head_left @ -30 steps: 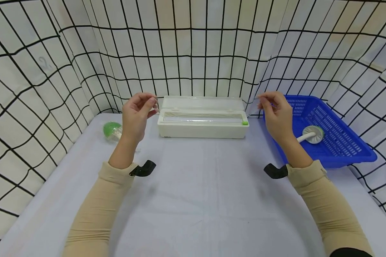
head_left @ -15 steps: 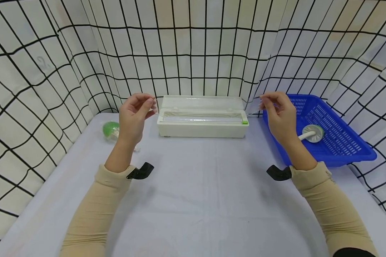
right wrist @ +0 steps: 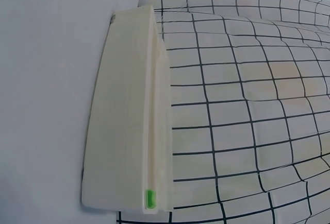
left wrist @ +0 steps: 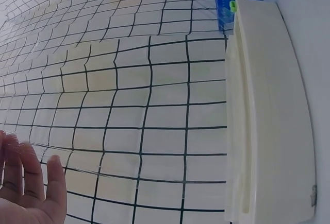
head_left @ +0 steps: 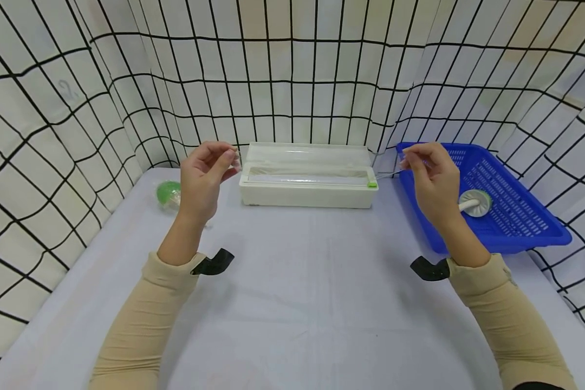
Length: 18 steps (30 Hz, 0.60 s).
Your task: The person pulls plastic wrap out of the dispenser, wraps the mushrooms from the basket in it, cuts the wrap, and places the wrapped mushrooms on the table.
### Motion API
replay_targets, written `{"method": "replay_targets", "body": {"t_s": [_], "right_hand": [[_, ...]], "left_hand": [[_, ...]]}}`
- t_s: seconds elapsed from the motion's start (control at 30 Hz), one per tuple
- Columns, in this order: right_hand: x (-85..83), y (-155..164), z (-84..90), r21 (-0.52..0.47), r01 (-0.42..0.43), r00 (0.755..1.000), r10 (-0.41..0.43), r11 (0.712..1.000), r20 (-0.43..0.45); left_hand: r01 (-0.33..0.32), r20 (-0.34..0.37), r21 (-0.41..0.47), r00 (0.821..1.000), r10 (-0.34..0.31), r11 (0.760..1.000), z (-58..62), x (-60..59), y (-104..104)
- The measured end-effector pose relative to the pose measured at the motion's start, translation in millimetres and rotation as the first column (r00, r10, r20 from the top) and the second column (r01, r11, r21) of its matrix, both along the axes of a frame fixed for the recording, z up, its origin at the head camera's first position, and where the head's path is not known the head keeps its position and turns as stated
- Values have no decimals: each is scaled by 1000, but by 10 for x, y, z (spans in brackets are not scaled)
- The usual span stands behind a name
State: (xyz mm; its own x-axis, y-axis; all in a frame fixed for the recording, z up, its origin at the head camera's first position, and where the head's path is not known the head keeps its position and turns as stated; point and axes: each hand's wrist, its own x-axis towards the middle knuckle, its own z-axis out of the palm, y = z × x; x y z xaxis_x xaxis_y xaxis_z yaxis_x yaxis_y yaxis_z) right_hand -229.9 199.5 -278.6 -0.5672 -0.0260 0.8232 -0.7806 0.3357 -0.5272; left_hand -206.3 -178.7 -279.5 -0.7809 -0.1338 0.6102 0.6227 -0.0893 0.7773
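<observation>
A white cling-film dispenser box (head_left: 307, 189) lies at the back of the table, its lid up and a green slider (head_left: 371, 184) at its right end. My left hand (head_left: 228, 157) is raised by the box's left end, thumb and fingers pinched on a corner of thin clear film. My right hand (head_left: 408, 160) pinches the film by the box's right end; a faint film edge (head_left: 387, 174) runs from it toward the box. The left wrist view shows the box (left wrist: 268, 110) and my fingertips (left wrist: 31, 188). The right wrist view shows the box (right wrist: 126, 116) only.
A blue plastic basket (head_left: 517, 230) stands at the right with a round white-handled brush (head_left: 475, 203) inside. A green wrapped object (head_left: 168, 193) lies at the left by the wall. Grid-patterned cloth walls enclose the grey table (head_left: 297, 281) on three sides.
My right hand has drifted slightly right and down, still pinching the film. My left hand has stayed about where it was.
</observation>
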Motion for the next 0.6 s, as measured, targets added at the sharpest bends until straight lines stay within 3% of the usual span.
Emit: {"method": "replay_targets", "body": {"t_s": [0.2,0.6], "right_hand": [[67,40,-17,27,9,1000,-9,1000,-11],[173,80,-28,0,-62,997,62,998,-45]], "left_hand": [[-5,-5,-12,1000,5,1000,13,55,11],[17,-36,-45,999,-19,999,38,124,-28]]}}
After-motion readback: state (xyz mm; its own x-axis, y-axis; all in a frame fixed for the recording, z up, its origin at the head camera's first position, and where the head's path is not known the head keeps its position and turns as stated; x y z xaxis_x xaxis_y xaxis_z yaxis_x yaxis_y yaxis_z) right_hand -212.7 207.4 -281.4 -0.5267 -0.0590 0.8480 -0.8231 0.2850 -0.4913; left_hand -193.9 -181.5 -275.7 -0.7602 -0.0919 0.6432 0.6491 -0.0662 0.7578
